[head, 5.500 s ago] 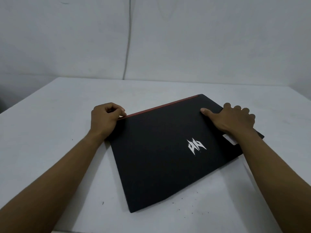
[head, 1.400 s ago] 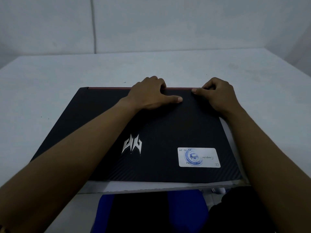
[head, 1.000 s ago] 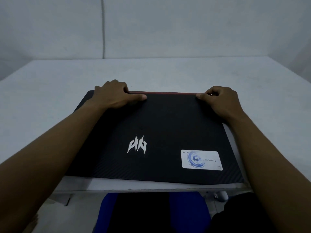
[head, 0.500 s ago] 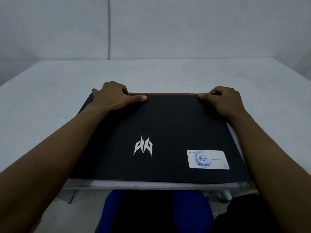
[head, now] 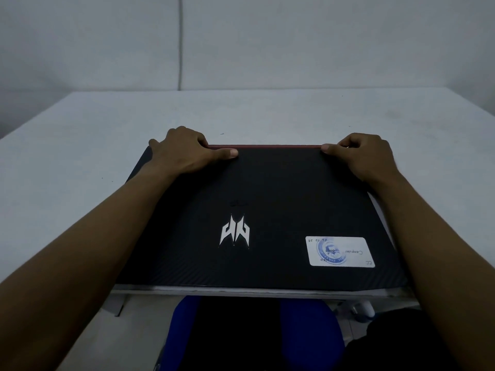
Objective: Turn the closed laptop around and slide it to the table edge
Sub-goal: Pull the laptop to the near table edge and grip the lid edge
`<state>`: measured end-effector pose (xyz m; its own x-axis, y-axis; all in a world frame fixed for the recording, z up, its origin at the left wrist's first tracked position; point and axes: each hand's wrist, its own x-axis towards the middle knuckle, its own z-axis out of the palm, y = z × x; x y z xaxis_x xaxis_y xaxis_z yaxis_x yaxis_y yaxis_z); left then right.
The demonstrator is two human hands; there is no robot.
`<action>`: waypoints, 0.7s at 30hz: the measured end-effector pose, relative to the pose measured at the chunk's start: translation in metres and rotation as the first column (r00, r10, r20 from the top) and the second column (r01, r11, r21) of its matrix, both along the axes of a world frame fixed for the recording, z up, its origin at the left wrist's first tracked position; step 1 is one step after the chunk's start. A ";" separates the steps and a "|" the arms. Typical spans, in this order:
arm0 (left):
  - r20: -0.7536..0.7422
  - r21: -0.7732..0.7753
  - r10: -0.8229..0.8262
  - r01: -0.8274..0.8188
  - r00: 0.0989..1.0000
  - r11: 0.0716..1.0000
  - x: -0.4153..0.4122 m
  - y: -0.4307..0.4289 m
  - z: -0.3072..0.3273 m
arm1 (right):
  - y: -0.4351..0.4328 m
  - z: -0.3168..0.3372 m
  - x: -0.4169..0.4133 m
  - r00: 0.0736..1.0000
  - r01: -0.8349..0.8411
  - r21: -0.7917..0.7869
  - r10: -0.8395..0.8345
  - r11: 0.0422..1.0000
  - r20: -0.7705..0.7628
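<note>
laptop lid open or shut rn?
Shut. The black carbon-textured laptop lies flat on the white table, lid logo facing up, no screen or keyboard showing.

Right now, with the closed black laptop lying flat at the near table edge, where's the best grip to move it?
Probably the far red-trimmed edge of the closed black laptop, reached over the lid from the near side. It lies flat, so only its edges give purchase. Left hand and right hand already hook fingers there, thumbs on the lid.
</note>
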<state>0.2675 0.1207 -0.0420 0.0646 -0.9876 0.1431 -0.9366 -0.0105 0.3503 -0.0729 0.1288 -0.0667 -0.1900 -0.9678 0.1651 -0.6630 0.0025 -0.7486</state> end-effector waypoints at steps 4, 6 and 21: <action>0.004 0.011 0.013 -0.013 1.000 1.000 -0.001 0.001 0.001 | -0.001 0.000 0.000 1.000 -0.007 -0.005 0.007 1.000 -0.007; 0.004 0.009 0.019 -0.019 1.000 1.000 0.000 0.001 0.001 | -0.001 -0.001 0.000 1.000 -0.009 -0.010 0.009 1.000 -0.011; -0.016 0.023 0.014 -0.014 1.000 1.000 -0.001 0.002 0.001 | 0.001 -0.001 0.001 1.000 -0.008 -0.027 0.008 1.000 0.015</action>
<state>0.2670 0.1232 -0.0413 0.0807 -0.9895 0.1197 -0.9305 -0.0317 0.3650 -0.0723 0.1301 -0.0680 -0.1850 -0.9645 0.1887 -0.6516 -0.0233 -0.7582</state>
